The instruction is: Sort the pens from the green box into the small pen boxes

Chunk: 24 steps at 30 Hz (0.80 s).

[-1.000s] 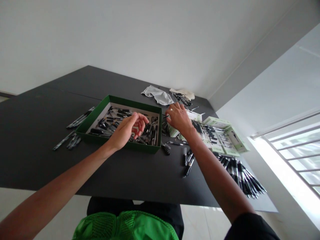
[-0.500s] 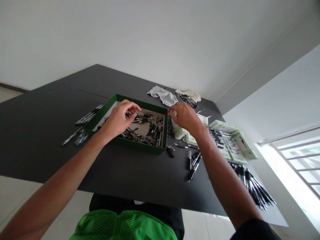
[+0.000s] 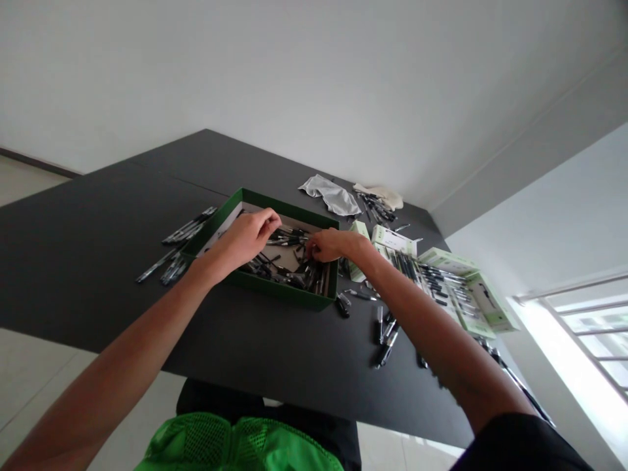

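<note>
**near field, head view.** risk: the pens [image 3: 294,275] lie crossed in a heap, so a pull on one could drag its neighbours or tip them over the low wall of the green box [image 3: 282,295]. the right forearm [image 3: 417,320] crosses low above the loose pens [image 3: 386,337], and a careless sweep could scatter them. the left hand [image 3: 250,237] is narrowly closed, with fingers curled together above the left part of the box; any held item is hidden. the right hand [image 3: 331,244] is also narrow, its curled fingertips down among the pens at the box's right side; whether it grips one cannot be told. the pens fill the box's right and middle, and a pale liner [image 3: 223,226] shows at its left. more pens lie on the dark surface [image 3: 275,347], to both sides of the box. farther right are open green-and-white card packs [image 3: 456,288] holding pens. at the far edge lie a grey cloth [image 3: 333,195] and a cream cloth [image 3: 385,195].
</note>
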Tool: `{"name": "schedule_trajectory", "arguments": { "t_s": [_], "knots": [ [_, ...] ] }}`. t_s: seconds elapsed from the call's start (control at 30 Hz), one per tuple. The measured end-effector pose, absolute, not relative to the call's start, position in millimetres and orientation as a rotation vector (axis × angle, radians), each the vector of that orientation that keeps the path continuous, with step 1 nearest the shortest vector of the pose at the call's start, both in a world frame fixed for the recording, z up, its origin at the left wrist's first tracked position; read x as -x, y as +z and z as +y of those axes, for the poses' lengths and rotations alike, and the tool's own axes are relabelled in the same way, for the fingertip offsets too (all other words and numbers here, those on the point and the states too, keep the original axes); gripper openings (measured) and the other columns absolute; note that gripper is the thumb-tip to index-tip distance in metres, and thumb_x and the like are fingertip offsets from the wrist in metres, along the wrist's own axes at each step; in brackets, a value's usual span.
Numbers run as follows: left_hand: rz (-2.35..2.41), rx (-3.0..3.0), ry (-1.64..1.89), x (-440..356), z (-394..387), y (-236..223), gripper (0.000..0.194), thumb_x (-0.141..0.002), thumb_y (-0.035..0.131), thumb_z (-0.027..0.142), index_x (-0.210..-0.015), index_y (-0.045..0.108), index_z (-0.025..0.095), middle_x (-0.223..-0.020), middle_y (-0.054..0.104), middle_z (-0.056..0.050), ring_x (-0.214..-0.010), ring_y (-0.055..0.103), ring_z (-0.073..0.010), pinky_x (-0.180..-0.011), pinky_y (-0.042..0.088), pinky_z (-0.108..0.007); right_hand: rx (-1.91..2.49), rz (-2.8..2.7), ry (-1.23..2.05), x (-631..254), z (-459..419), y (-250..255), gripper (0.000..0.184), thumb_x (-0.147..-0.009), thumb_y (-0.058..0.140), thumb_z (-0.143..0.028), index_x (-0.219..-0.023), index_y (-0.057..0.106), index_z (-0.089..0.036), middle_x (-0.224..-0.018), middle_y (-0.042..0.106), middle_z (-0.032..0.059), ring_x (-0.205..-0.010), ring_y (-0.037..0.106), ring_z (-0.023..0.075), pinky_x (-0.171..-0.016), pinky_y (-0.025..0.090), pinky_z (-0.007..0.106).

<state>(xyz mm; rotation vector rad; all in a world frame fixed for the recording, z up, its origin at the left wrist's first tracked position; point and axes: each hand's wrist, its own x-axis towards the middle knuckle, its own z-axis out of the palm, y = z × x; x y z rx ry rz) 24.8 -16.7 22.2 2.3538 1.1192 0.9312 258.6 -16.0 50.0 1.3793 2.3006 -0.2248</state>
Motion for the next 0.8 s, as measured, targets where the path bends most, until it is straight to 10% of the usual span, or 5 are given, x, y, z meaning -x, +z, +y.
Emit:
{"name": "schedule_trajectory", "arguments": {
  "t_s": [0.3, 0.57, 0.8],
  "knots": [
    [1.495, -2.428, 0.543, -1.7, 2.4, 26.1, 0.059, -0.106, 0.034, 0.048, -0.073, 0.073, 0.019, -0.059, 0.067, -0.005, -0.056, 0.061, -0.0186, -0.06, 0.039, -0.03, -1.405, 2.564, -0.142, -236.3, -9.7, 50.8, 0.034, -0.1, 0.049, -0.016, -0.121, 0.075, -0.018, -0.124, 0.074, 0.0137, -0.12, 0.067, 0.0273, -0.098, 0.049, 0.035],
    [1.441, -2.549, 0.264, 2.2, 8.2, -5.8, 0.032, -0.099, 0.051, 0.036, -0.109, 0.076, 0.019, -0.101, 0.077, -0.013, -0.099, 0.071, -0.0305, -0.086, 0.051, -0.037, -1.298, 2.64, -0.349, -233.0, 5.1, 28.6, 0.035, -0.09, 0.071, -0.014, -0.125, 0.072, -0.015, -0.13, 0.069, 0.0162, -0.117, 0.066, 0.0266, -0.096, 0.049, 0.032],
    [1.356, -2.628, 0.193, 4.4, 10.6, -19.2, 0.044, -0.093, 0.059, 0.034, -0.133, 0.068, 0.019, -0.126, 0.067, -0.015, -0.124, 0.058, -0.0339, -0.11, 0.044, -0.044, -1.268, 2.601, -0.6, -245.7, 2.5, 35.8, 0.024, -0.098, 0.061, -0.03, -0.101, 0.082, -0.019, -0.091, 0.081, 0.0038, -0.077, 0.071, 0.0164, -0.068, 0.048, 0.024]
  ]
}}
